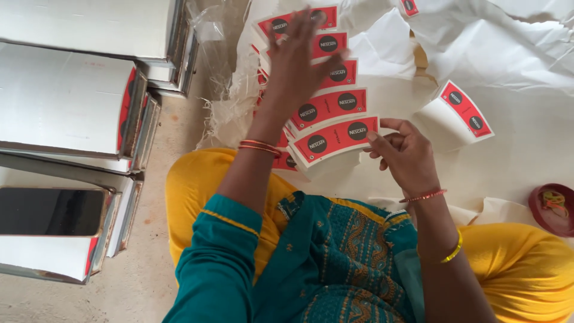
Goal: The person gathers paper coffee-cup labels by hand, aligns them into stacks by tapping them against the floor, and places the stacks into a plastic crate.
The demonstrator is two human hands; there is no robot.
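A row of stacked fan-shaped paper cup blanks (332, 104), red with dark round marks and white edges, lies on white sheeting in front of me. My left hand (299, 57) reaches forward over the far stacks, fingers spread, blurred, resting on or just above them. My right hand (403, 152) grips the right end of the nearest stack (335, 140) between thumb and fingers. Another stack of blanks (460, 113) lies apart to the right. I sit cross-legged in yellow trousers and a teal top.
Tall piles of white blanks (66, 101) stand on the left on the concrete floor, with a dark phone (51, 210) on top of one. A dark red bowl (553, 209) with rubber bands sits at the right edge. Crumpled white sheeting (508, 42) lies beyond.
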